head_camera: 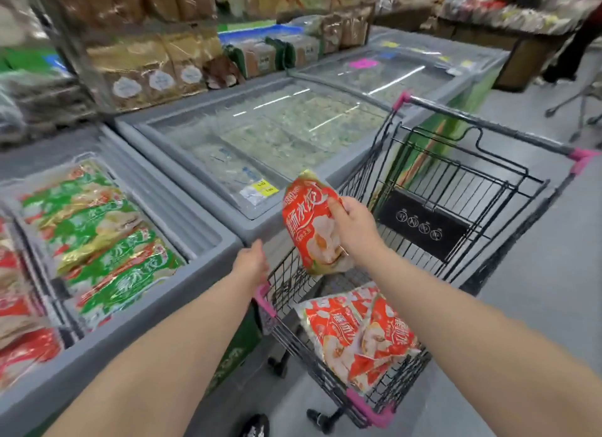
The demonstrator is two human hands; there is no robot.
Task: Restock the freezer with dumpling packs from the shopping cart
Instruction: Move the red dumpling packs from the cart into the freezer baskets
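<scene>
My right hand (353,228) holds a red dumpling pack (308,221) by one side, above the cart (456,182). My left hand (252,262) is open and relaxed at the cart's corner; whether it touches the wire, I cannot tell. More red packs (361,332) lie in the cart. The open freezer (208,264) at the left holds green packs (97,234). I think the smooth film may slip from this one-sided grip and the pack may fall outside the freezer.
</scene>
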